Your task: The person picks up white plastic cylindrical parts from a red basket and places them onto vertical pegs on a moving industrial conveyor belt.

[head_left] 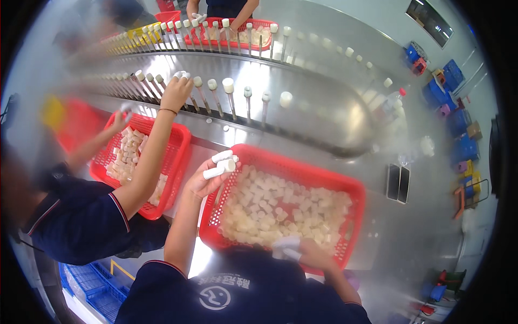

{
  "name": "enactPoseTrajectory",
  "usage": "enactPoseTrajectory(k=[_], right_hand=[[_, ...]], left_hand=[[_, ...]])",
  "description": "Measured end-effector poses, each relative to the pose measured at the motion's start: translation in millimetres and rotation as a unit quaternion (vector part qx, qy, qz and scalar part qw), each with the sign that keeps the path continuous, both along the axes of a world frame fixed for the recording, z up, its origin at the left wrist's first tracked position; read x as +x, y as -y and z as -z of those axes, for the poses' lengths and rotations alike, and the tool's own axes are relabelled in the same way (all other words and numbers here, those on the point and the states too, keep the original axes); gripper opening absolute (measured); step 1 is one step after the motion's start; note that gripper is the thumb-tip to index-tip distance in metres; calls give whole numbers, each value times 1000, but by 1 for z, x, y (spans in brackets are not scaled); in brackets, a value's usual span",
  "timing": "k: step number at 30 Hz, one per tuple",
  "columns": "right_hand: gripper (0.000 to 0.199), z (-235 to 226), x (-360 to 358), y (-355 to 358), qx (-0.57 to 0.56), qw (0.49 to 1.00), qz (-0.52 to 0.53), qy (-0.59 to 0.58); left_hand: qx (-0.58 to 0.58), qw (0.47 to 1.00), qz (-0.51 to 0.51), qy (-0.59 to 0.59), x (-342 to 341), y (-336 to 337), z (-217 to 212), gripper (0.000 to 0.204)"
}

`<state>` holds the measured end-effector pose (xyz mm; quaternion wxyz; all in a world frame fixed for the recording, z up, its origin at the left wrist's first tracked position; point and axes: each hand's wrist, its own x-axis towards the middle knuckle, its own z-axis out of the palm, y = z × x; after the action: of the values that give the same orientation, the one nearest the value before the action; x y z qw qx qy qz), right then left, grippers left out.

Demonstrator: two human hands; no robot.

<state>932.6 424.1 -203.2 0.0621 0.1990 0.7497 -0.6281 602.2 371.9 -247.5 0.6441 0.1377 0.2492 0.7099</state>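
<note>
My left hand (204, 181) is raised over the left rim of a red plastic basket (353, 189), with white covers on its fingertips. Pinched among those fingers is a small white cylindrical cap (229, 165). Many off-white caps (264, 208) of similar shape lie loose in the basket. Low over the basket's near edge is my right hand (308, 252), its covered fingers blurred by motion close to the caps. Whether it holds one, I cannot make out. Beyond the basket, a row of upright metal rods runs along the line, several topped with white caps (229, 85).
At my left, a co-worker in a navy shirt (81, 210) reaches one hand (176, 92) to the rods, beside another red basket (181, 156). Across the metal table (302, 92), another person works at a far red basket (264, 27). A bottle with a red cap (393, 102) stands right.
</note>
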Motion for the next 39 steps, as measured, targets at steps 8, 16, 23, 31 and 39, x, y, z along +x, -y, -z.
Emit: enactPoseTrajectory(k=[8,16,23,31,39], right_hand=[[36,11,-20,-17,-249,961,1,120],[37,31,14,-31,-276,956,19,98],[29,13,-44,-92,-294,895,290,-170],[36,-18,-92,-151,3,906,349,-239],[40,6,-120,-224,427,822,366,-85]], left_hand=[[-22,903,-190,-385,-90,-87,-44,24],[-113,633,-377,-666,-54,-178,-17,22],[-198,549,-332,-741,-18,-187,4,30],[-108,339,143,-924,109,-27,131,33],[-122,359,104,-920,142,10,215,16]])
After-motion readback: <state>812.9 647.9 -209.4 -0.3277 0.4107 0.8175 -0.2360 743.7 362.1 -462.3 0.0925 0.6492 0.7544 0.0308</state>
